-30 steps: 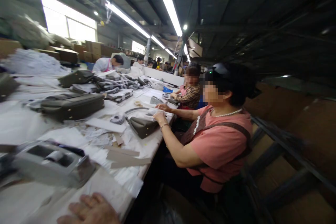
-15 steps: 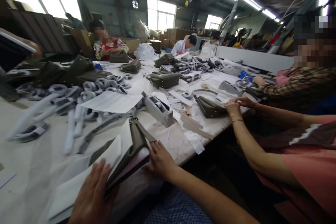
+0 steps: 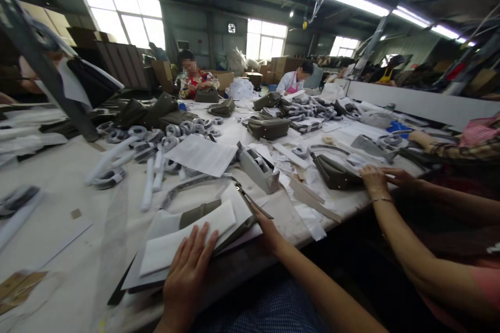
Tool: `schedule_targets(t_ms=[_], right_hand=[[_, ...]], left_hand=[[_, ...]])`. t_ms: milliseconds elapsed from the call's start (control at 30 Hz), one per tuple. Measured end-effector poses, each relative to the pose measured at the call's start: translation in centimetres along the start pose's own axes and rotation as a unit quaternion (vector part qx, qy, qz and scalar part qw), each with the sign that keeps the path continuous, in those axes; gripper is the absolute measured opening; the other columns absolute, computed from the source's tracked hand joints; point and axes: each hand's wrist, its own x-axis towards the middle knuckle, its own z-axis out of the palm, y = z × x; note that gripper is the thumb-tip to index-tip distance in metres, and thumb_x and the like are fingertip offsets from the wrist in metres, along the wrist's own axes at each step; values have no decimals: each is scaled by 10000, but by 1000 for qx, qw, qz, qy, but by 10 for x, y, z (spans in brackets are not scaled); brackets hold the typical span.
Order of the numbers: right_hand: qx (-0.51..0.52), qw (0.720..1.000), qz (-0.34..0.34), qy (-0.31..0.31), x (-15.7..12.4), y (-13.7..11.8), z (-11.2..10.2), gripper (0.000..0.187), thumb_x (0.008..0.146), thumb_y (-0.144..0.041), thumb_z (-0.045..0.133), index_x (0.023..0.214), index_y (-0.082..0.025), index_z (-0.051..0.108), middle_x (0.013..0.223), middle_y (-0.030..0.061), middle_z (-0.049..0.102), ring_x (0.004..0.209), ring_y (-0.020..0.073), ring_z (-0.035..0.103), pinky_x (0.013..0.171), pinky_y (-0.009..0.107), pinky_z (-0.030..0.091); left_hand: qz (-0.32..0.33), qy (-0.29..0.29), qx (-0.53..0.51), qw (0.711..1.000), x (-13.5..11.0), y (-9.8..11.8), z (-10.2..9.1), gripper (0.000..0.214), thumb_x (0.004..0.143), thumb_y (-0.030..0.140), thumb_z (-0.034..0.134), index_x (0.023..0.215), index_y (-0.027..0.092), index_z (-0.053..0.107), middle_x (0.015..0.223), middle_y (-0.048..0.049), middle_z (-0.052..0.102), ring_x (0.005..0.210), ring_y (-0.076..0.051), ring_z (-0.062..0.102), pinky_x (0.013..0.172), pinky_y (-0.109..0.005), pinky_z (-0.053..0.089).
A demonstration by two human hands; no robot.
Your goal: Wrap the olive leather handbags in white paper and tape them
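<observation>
An olive-green handbag point(image 3: 240, 226) lies tilted at the table's near edge, with white foam sheets point(image 3: 189, 239) over its side and a grey strap wrapped in clear film arching behind it. My left hand point(image 3: 191, 265) rests on the foam, fingers stretched out flat. At the bag's right end, under a narrow green strap end, my right hand point(image 3: 269, 231) grips the bag; its fingertips are hidden. Just beyond the bag stands a grey tape dispenser point(image 3: 260, 169). A large white sheet point(image 3: 203, 155) lies behind, partly over rolled, wrapped straps point(image 3: 171, 143).
To the right, a co-worker's hands point(image 3: 375, 179) touch another green handbag point(image 3: 338, 171) at the table edge. Several more bags point(image 3: 269, 127) are spread farther back. Cardboard strips point(image 3: 314, 197) lie nearby. A slanted metal post point(image 3: 58, 78) rises at the left.
The view has swung left. My left hand now lies flatter on the foam over the bag. The fingers of my right hand have gone from lying on the bag's end to behind its edge.
</observation>
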Motion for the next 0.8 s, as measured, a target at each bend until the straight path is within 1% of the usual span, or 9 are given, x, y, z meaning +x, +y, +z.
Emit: schedule_targets(t_ms=[67,167,267,367,433,467,567,667,800], right_hand=[[-57,996,-25,-61,-8,14,-17,679,784,-157,664,1439,-169,485,1486,143,478,1399,299,411,1154,470,359],[-148,981,-32,-119,-19,35,-44,523,860,-122,560,1380,-179,559,1427,136,548,1363,268,468,1164,476,334],[-187,980,23,-56,-19,41,-69,324,921,-166,503,1165,-215,710,1264,118,675,1228,257,598,1135,487,370],[-118,991,41,50,1,22,-81,292,931,-212,498,1099,-219,737,1176,108,716,1138,240,650,1067,423,456],[-40,996,33,72,28,0,-79,304,945,-266,497,1147,-219,719,1170,89,719,1099,223,666,996,365,505],[-14,998,37,54,44,-11,-75,309,950,-290,500,1162,-222,713,1165,76,723,1074,215,675,962,341,518],[-31,992,91,-83,96,-34,-57,300,954,-339,520,1136,-227,730,1101,45,746,1001,202,690,892,284,511],[-73,971,140,-180,140,-39,-37,306,917,-414,589,890,-188,792,793,55,762,805,217,710,775,276,514],[-111,952,178,-224,170,-36,-12,403,808,-533,698,661,-163,759,594,85,697,701,249,704,691,290,517]], left_hand=[[23,-12,19,999,-1,5,2,574,966,72,397,1514,237,348,1502,-66,470,1403,-257,400,1178,-429,329],[37,-32,31,998,-2,9,3,535,981,90,371,1493,246,394,1517,-61,450,1406,-267,394,1173,-438,337],[41,-33,30,998,-3,12,3,514,993,118,347,1482,259,414,1512,-49,461,1392,-253,420,1163,-413,355],[43,-18,26,999,-3,18,3,519,991,107,329,1470,278,434,1481,-36,504,1366,-232,461,1154,-387,365],[33,-11,18,999,-3,23,4,525,990,99,317,1459,292,450,1470,-24,518,1356,-226,474,1148,-380,369],[31,-11,15,999,-3,24,4,527,990,98,311,1457,298,453,1471,-21,518,1355,-227,476,1145,-381,372],[37,-22,25,999,-2,25,3,540,983,93,310,1465,297,440,1479,-24,508,1356,-231,475,1135,-386,383],[54,-35,44,997,-3,19,-3,562,967,75,321,1476,292,423,1493,-27,491,1359,-229,472,1152,-383,361],[59,-52,62,995,-12,8,-11,585,952,58,335,1471,309,431,1517,-11,461,1380,-230,442,1210,-396,256]])
